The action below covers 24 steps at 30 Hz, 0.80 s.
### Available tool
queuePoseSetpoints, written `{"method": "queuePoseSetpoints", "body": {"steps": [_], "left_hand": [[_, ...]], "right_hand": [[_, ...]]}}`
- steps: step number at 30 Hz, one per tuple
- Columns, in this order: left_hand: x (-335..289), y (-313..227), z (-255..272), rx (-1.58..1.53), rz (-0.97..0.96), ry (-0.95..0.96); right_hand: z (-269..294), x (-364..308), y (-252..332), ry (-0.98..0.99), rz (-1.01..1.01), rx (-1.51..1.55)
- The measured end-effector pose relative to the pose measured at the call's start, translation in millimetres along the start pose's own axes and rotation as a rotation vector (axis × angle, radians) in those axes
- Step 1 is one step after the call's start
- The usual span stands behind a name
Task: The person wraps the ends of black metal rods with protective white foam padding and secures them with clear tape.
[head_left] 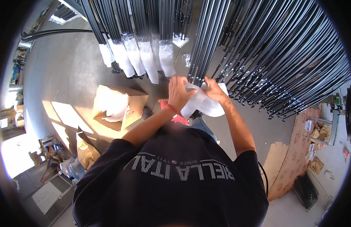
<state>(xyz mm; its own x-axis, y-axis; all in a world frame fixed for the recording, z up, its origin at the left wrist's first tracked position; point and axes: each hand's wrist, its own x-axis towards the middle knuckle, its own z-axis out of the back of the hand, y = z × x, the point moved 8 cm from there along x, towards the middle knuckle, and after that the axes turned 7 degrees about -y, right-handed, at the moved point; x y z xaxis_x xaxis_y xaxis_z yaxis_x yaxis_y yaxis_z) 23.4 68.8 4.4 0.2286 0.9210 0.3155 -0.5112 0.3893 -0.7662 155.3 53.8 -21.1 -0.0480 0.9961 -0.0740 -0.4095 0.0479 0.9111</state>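
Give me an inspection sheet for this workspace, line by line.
Surface: grey concrete floor, sunlit patch at the left.
Job's things: white plastic bag held at the ends of hanging black rods; one group of rods already has bagged ends.
Clutter: open cardboard box on the floor, brown sack, cardboard sheets at the right.
Hands: left hand and right hand both grip the bag.
Cables: black hose or cable along the floor, upper left.
Surroundings: shelving and boxes at the right edge.
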Motion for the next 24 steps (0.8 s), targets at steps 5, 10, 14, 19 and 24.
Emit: {"method": "queuePoseSetpoints", "body": {"steps": [5,10,14,19,24], "left_hand": [[10.2,11.9,-41.3,-0.706,0.182,0.475],[8.7,14.2,-45.2,-0.802,0.238,0.616],[4.1,9.3,-36.8,-0.798,0.315,0.59],[1.8,12.7,-37.1,-0.791,0.277,0.494],[-2.8,16.4,-37.6,-0.772,0.258,0.503]], "right_hand": [[0.1,-1.7,12.3,0.007,0.068,-0.074],[18.9,-20.5,40.1,0.114,0.178,-0.493],[44.1,-37.3,51.4,-0.237,0.283,-0.959],[45.9,-48.3,42.8,-0.825,0.193,-0.912],[28.4,-37.9,5.0,-0.958,-0.085,-0.314]]}}
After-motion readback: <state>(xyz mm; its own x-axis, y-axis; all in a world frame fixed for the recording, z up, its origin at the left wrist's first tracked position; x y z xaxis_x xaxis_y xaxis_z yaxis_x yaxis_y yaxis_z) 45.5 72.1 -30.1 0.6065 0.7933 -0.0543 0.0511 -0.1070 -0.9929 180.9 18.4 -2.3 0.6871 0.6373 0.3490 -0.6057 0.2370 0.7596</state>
